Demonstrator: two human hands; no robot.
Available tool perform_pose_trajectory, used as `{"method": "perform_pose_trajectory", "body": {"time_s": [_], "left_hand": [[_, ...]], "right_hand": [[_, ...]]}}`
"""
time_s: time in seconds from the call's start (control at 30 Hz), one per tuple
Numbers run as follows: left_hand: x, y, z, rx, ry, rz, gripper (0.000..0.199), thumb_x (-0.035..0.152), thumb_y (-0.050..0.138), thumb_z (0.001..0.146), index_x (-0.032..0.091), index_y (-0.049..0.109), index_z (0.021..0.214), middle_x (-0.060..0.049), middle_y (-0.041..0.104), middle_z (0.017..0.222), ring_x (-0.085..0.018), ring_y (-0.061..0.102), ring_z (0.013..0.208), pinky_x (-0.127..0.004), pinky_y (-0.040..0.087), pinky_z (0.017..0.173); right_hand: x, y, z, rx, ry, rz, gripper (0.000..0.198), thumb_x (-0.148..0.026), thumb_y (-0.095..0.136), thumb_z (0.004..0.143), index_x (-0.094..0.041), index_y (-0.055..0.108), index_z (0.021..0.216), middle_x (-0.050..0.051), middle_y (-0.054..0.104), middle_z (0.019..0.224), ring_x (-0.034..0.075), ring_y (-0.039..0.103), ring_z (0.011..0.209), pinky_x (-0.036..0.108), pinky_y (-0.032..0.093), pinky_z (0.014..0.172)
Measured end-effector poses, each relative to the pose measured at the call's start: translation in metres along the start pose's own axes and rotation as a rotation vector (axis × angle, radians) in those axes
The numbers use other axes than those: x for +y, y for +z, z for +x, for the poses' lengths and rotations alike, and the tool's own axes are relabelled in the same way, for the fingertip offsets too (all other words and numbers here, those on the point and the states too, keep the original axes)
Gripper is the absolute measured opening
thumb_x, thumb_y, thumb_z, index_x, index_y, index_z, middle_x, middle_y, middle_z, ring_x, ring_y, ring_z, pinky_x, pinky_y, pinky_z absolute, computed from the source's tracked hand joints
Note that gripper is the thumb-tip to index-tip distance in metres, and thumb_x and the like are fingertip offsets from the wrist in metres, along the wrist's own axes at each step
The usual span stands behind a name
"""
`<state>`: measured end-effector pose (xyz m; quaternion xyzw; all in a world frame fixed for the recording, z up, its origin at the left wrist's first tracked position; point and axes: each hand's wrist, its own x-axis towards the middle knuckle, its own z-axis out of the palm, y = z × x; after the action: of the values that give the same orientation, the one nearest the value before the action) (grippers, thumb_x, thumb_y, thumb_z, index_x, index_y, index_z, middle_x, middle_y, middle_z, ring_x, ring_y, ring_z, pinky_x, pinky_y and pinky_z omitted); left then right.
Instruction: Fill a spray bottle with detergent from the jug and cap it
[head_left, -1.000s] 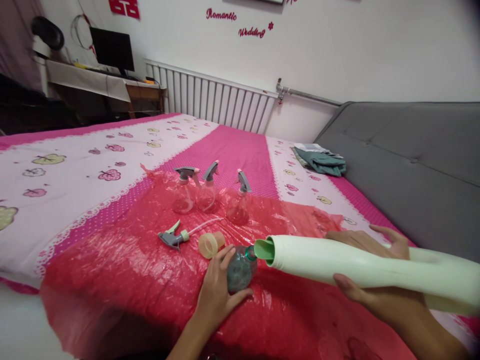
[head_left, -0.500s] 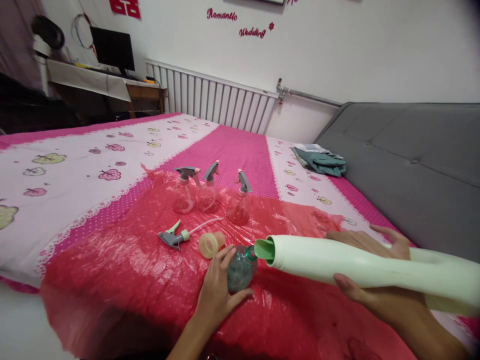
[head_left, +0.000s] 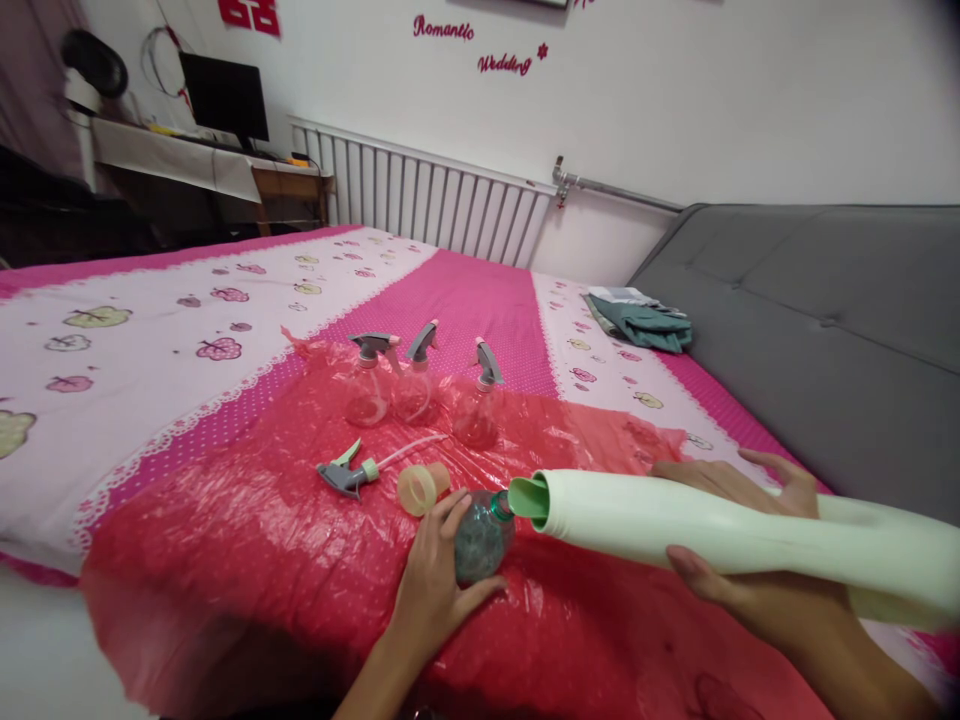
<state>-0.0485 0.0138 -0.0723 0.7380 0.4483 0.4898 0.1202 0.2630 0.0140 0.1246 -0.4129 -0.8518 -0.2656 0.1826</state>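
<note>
My left hand point(head_left: 431, 585) grips a small round clear bottle point(head_left: 484, 540) that holds bluish-green liquid and stands on a red plastic sheet point(head_left: 247, 530). My right hand point(head_left: 739, 530) holds a large pale green jug point(head_left: 675, 525) tilted almost flat. The jug's green spout point(head_left: 527, 497) is right at the small bottle's neck. A loose grey spray head point(head_left: 346, 474) with a white tube and a tan cap point(head_left: 421, 489) lie just left of the bottle.
Three small spray bottles point(head_left: 420, 385) stand at the sheet's far edge. The sheet lies on a pink and white bedspread point(head_left: 150, 330). A grey padded headboard point(head_left: 825, 320) is on the right with folded green cloth point(head_left: 641, 322) beside it. A radiator point(head_left: 435, 205) lines the far wall.
</note>
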Motion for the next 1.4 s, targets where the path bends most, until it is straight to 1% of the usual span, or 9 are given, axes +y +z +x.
{"method": "perform_pose_trajectory", "body": {"time_s": [0.47,0.67,0.87,1.0,1.03,1.1,1.17,1.3,1.4], "left_hand": [[-0.001,0.000,0.000,0.011,0.006,-0.005,0.098,0.043,0.089,0.084,0.029,0.032,0.162,-0.019,0.057,0.149,-0.041,0.062,0.135,-0.060,0.056,0.109],[-0.003,0.002,-0.003,0.001,-0.009,-0.015,0.099,0.044,0.089,0.085,0.030,0.029,0.162,-0.020,0.055,0.150,-0.042,0.060,0.137,-0.061,0.054,0.110],[-0.001,0.000,-0.001,-0.005,-0.035,-0.030,0.098,0.042,0.089,0.085,0.031,0.029,0.162,-0.019,0.054,0.151,-0.042,0.059,0.139,-0.063,0.053,0.112],[-0.001,-0.002,-0.001,0.001,-0.087,-0.023,0.096,0.036,0.090,0.083,0.032,0.030,0.159,-0.017,0.055,0.151,-0.042,0.060,0.139,-0.063,0.053,0.112],[-0.001,-0.002,-0.001,0.009,-0.103,-0.021,0.096,0.035,0.090,0.082,0.032,0.031,0.158,-0.017,0.056,0.151,-0.042,0.060,0.139,-0.064,0.053,0.112],[0.002,-0.002,0.000,0.029,-0.134,-0.029,0.096,0.033,0.088,0.081,0.030,0.031,0.158,-0.017,0.056,0.152,-0.043,0.060,0.139,-0.065,0.051,0.113],[0.007,-0.003,0.003,0.040,-0.173,-0.056,0.095,0.033,0.085,0.083,0.030,0.028,0.160,-0.018,0.054,0.156,-0.043,0.057,0.143,-0.066,0.048,0.117],[0.019,-0.013,0.017,0.090,-0.256,-0.096,0.090,0.036,0.076,0.090,0.030,0.024,0.164,-0.018,0.042,0.166,-0.041,0.042,0.156,-0.067,0.031,0.128],[0.020,-0.027,0.030,0.091,-0.336,-0.165,0.080,0.040,0.078,0.087,0.027,0.039,0.156,-0.016,0.046,0.162,-0.041,0.043,0.154,-0.065,0.032,0.128]], "right_hand": [[0.000,0.000,-0.003,-0.006,0.025,0.029,0.043,-0.060,0.039,0.101,-0.025,0.057,0.119,0.005,0.077,0.100,0.031,0.075,0.089,0.055,0.027,0.101],[-0.004,0.012,-0.013,0.014,0.124,0.085,0.040,-0.058,0.042,0.102,-0.029,0.055,0.125,0.003,0.078,0.106,0.033,0.070,0.098,0.053,0.028,0.102],[-0.003,0.040,-0.044,0.009,0.287,0.199,0.042,-0.058,0.051,0.098,-0.032,0.058,0.131,0.003,0.076,0.118,0.041,0.050,0.130,0.058,0.027,0.109],[-0.005,0.052,-0.056,0.030,0.517,0.356,0.050,-0.065,0.048,0.099,-0.029,0.068,0.126,0.009,0.073,0.125,0.043,0.046,0.138,0.061,0.029,0.115],[-0.007,0.053,-0.055,0.054,0.631,0.431,0.055,-0.073,0.051,0.094,-0.029,0.071,0.120,0.010,0.073,0.121,0.044,0.048,0.136,0.062,0.031,0.115],[-0.011,0.053,-0.053,0.118,0.891,0.593,0.069,-0.087,0.062,0.076,-0.026,0.074,0.105,0.013,0.074,0.107,0.046,0.056,0.125,0.062,0.037,0.114],[-0.014,0.052,-0.051,0.190,1.116,0.704,0.074,-0.091,0.066,0.066,-0.024,0.073,0.093,0.014,0.074,0.092,0.046,0.063,0.111,0.062,0.044,0.108],[-0.015,0.056,-0.049,0.327,1.343,0.776,0.070,-0.085,0.047,0.087,-0.020,0.071,0.087,0.012,0.072,0.077,0.042,0.070,0.096,0.055,0.055,0.090],[-0.014,0.060,-0.039,0.500,1.394,0.890,0.075,-0.085,0.036,0.092,-0.020,0.072,0.099,0.008,0.074,0.080,0.037,0.072,0.099,0.048,0.059,0.085]]}}
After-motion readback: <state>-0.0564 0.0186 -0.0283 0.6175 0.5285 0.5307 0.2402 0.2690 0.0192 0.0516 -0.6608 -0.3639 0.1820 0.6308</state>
